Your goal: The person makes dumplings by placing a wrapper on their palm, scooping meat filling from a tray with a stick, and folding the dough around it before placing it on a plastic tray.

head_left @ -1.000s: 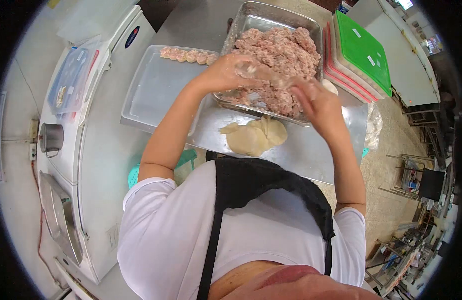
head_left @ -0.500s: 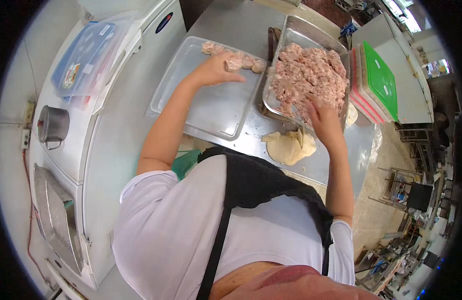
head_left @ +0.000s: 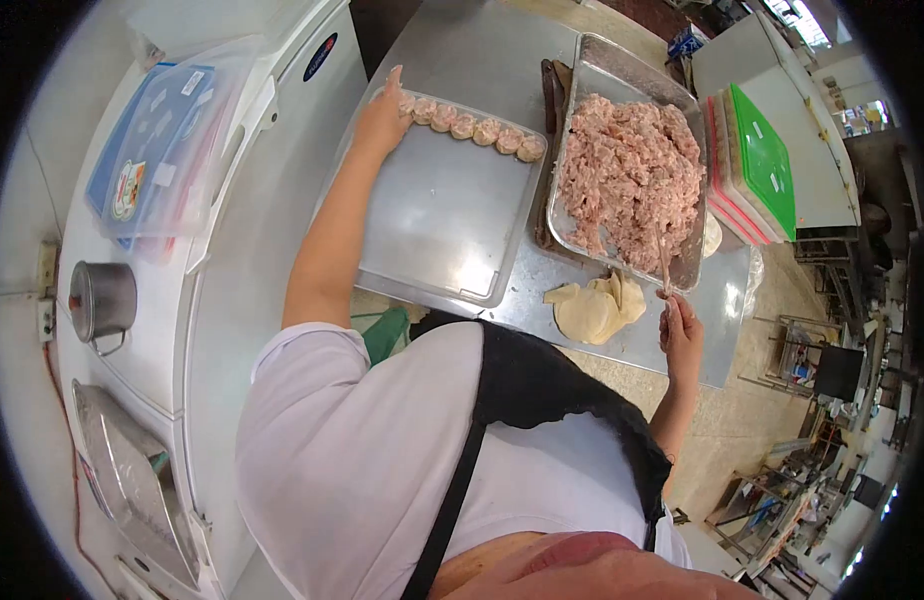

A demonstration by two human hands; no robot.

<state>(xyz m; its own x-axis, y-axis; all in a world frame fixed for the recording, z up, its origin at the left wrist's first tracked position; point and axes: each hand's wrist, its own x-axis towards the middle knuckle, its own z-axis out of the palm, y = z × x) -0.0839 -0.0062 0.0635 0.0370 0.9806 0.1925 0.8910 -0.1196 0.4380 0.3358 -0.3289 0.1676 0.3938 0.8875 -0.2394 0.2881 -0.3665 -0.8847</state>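
My left hand (head_left: 380, 118) reaches to the far left corner of the shallow tray (head_left: 432, 230). It touches the leftmost piece in a row of filled dumplings (head_left: 474, 127) along the tray's far edge. The grip on that dumpling is hidden. My right hand (head_left: 680, 330) is low at the table's near edge, shut on a thin stick (head_left: 664, 262) whose tip rests in the metal pan (head_left: 592, 62) of minced pink filling (head_left: 632, 175). A pile of round dough wrappers (head_left: 592, 308) lies just left of my right hand.
A stack of lidded boxes, green lid on top (head_left: 762, 150), stands right of the pan. A white chest freezer (head_left: 252, 230) on the left carries a blue-lidded container (head_left: 152, 140) and a metal pot (head_left: 100, 295). Racks and chairs stand on the floor at right.
My left hand has carried a dumpling from near the pan to the row's left end. My right hand has drawn back out of the filling toward me, holding the stick.
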